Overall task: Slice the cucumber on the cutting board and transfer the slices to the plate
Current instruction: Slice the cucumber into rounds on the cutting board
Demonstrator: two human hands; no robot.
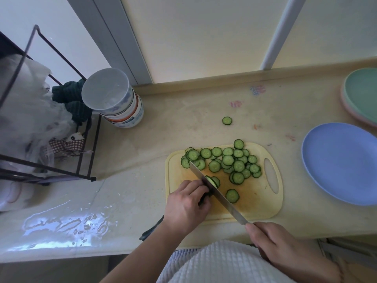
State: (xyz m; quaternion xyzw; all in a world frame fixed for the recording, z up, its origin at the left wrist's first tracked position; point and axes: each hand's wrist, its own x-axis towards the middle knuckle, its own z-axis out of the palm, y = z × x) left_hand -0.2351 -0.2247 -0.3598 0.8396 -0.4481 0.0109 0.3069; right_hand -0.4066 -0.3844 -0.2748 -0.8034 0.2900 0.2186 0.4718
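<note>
Green cucumber [210, 181], nearly a stub, sits under the left hand [186, 205], which grips it; right hand [285, 248] grips the knife [216, 193]. Keep fingertips curled back. Slices [228, 162] lie beyond; plate [342, 162] right of both hands

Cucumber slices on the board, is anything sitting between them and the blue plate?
Nothing visible blocks the way. The cucumber slices lie on the cutting board; only the board's handle end and a strip of bare counter separate them from the blue plate to the right.
</note>
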